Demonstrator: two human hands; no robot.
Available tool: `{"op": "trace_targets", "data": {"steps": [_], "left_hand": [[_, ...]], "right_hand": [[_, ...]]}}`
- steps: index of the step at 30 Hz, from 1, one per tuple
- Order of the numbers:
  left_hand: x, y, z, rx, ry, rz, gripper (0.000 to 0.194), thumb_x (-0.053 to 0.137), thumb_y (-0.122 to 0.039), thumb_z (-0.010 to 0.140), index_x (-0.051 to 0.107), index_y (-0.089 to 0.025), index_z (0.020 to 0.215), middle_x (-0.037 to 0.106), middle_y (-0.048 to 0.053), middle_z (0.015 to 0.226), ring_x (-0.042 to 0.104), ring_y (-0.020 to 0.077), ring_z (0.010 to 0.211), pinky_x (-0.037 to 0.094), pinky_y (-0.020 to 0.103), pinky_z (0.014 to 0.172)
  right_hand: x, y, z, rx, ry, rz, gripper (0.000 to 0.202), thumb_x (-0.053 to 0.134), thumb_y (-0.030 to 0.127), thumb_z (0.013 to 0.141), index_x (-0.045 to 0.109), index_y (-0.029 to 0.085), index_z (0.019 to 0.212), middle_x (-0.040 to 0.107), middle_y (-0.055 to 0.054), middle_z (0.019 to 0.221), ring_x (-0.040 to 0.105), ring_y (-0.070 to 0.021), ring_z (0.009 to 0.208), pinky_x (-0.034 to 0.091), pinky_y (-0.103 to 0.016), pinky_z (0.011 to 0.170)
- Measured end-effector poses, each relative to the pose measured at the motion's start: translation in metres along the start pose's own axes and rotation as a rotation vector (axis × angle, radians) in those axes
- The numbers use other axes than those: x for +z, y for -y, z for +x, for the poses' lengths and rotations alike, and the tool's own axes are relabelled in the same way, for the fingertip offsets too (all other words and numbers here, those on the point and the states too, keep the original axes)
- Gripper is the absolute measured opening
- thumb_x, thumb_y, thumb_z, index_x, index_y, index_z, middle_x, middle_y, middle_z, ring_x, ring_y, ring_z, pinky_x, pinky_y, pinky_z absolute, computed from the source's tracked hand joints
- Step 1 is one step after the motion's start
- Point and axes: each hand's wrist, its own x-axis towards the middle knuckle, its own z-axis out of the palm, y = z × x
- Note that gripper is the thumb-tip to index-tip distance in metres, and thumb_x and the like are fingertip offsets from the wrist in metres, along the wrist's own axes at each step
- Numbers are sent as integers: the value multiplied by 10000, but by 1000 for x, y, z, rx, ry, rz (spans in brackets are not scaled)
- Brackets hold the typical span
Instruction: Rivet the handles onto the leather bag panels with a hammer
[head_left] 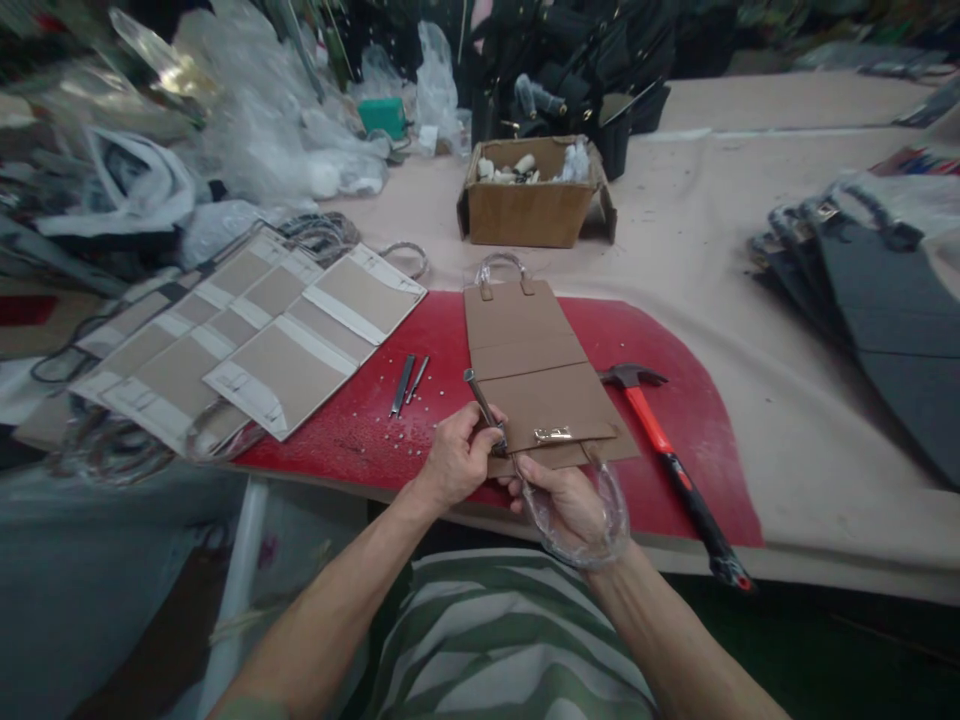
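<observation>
- Working at six o'clock, our right hand [570,498] grasps at the near edge of a flat brown leather-look panel [540,365], the centre of our dial; whether it pinches the panel or a handle end, we cannot tell.
- Around that hand curves a clear-plastic-wrapped handle [546,535].
- At eight o'clock, our left hand [457,455] is closed on a slim dark metal rod [480,392], tilted over the panel's near left corner.
- Near the panel's close edge, we see a shiny gold-toned metal clasp [553,435].
- Between three and four o'clock lies a claw hammer with an orange-and-black handle [660,440].
- Beneath us spreads a glossy red mat [675,380]; at nine, two thin metal tools [403,385] rest on it.
- Beyond them, overlapping beige panels with white strips [289,365].
- At three, dark grey panels [900,320].
- At twelve, an open brown cardboard box [525,215].
</observation>
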Motion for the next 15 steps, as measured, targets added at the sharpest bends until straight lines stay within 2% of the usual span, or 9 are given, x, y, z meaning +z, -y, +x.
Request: {"op": "trace_targets", "data": {"steps": [5,10,12,15], "left_hand": [[4,7,-2,55,30,84,175,510,-143,850,609,-175,990,685,48,924,650,164,846,514,279,765],[11,12,-9,189,82,167,185,487,-125,869,574,-170,1026,665,77,996,643,179,947,521,309,844],[14,15,-12,240,95,193,207,487,-117,869,557,-177,1055,658,85,1040,640,185,985,519,318,870],[16,20,-15,280,90,197,236,504,-107,857,548,-182,1077,654,93,1072,635,194,1027,517,330,897]], "right_hand": [[3,-11,-15,84,-39,270,144,613,168,844,712,98,921,725,-99,830,689,-163,737,560,-241,617],[1,-31,-38,130,-65,474,148,631,189,838,713,102,924,725,-123,1017,697,-185,906,554,-255,736],[-6,-39,-50,172,-121,465,136,630,197,840,705,117,920,722,-125,1035,698,-184,890,551,-260,706],[-20,-45,-74,279,-194,327,116,629,206,826,687,124,885,729,-106,923,688,-149,732,507,-218,559]]}}
